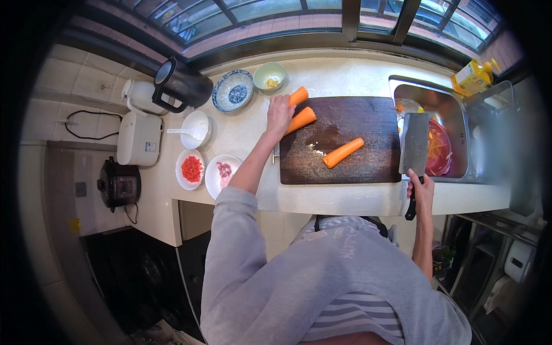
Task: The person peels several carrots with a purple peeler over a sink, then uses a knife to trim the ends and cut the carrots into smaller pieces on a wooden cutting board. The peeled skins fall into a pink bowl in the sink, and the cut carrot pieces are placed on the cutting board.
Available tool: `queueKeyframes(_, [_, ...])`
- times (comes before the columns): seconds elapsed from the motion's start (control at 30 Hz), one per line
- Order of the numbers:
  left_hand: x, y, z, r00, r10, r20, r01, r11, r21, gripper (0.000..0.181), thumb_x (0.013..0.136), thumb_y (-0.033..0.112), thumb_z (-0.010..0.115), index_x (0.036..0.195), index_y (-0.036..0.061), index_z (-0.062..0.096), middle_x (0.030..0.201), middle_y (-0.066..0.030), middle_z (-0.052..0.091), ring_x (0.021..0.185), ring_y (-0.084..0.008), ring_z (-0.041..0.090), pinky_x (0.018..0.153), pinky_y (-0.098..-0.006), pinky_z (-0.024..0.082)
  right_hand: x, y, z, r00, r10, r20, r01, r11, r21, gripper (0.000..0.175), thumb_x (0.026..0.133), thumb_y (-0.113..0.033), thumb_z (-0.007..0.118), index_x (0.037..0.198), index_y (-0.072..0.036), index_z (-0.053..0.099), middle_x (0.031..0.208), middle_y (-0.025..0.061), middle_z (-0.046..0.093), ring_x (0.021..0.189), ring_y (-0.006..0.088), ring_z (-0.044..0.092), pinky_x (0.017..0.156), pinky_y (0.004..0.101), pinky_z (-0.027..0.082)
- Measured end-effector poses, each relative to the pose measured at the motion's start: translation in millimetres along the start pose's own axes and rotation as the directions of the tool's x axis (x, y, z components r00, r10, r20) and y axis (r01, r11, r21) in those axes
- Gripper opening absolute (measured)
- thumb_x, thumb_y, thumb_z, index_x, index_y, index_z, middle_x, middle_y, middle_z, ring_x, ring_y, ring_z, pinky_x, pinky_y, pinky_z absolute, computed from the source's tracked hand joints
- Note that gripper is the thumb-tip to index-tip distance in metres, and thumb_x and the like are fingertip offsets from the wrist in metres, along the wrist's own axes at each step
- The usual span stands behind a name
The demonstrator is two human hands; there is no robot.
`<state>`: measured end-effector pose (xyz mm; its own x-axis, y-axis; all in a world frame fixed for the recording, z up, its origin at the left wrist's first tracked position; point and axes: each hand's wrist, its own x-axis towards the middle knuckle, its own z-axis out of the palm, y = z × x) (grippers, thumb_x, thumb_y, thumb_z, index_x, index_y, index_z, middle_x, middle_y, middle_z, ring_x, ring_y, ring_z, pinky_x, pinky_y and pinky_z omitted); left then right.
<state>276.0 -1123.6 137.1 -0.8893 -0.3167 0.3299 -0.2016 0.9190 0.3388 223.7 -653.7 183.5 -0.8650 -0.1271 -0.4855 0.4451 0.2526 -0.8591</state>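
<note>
A dark wooden cutting board (340,125) lies on the counter. My left hand (279,114) is at its upper left corner, on two peeled carrot pieces: an upper one (299,95) and a lower one (302,119). Whether the fingers grip one or both is hard to tell. Another peeled carrot (343,153) lies slanted on the board, with small pale bits beside it. My right hand (420,187) holds a cleaver (414,142) by its black handle, the wide blade pointing away from me at the board's right edge, over the sink's left side.
Right of the board, a steel sink (463,129) holds a red basin (444,148) with peelings. Left stand a bowl of diced red pieces (191,169), a plate of chopped meat (224,172), a bowl with a spoon (196,129), a patterned bowl (233,90), a green bowl (269,76) and a kettle (185,86).
</note>
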Motion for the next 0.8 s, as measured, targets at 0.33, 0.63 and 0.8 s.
queueKeyframes(0.33, [-47, 45, 5, 0.990, -0.139, -0.038, 0.121, 0.945, -0.302, 0.026, 0.089, 0.020, 0.068, 0.105, -0.0004, 0.066, 0.103, -0.0173, 0.063, 0.099, -0.0359, 0.058, 0.087, -0.0459, 0.048, -7, -21, 36, 0.986, -0.155, 0.069, 0.156, 0.988, -0.014, 0.021, 0.086, -0.019, 0.078, 0.087, -0.003, 0.065, 0.061, -0.0012, 0.056, 0.048, 0.0064, 0.048, 0.046, 0.0232, 0.036])
queueKeyframes(0.63, [-115, 165, 44, 0.922, -0.321, 0.215, 0.385, 0.806, -0.449, 0.039, 0.081, 0.025, 0.078, 0.106, -0.0020, 0.067, 0.093, -0.0166, 0.063, 0.087, -0.0347, 0.063, 0.079, -0.0427, 0.051, 15, -20, 105, 0.977, -0.207, -0.048, 0.208, 0.978, 0.028, 0.022, 0.087, -0.017, 0.077, 0.092, 0.001, 0.065, 0.070, 0.0021, 0.063, 0.049, 0.0055, 0.052, 0.043, 0.0220, 0.041])
queueKeyframes(0.8, [-118, 235, 33, 0.906, -0.373, 0.198, 0.402, 0.618, -0.675, 0.035, 0.082, 0.020, 0.077, 0.109, -0.0012, 0.067, 0.101, -0.0155, 0.062, 0.091, -0.0307, 0.063, 0.080, -0.0392, 0.051, 16, -4, 124, 0.913, -0.368, -0.178, 0.394, 0.907, 0.148, 0.023, 0.086, -0.018, 0.079, 0.094, -0.001, 0.065, 0.072, 0.0031, 0.064, 0.051, 0.0070, 0.053, 0.043, 0.0224, 0.041])
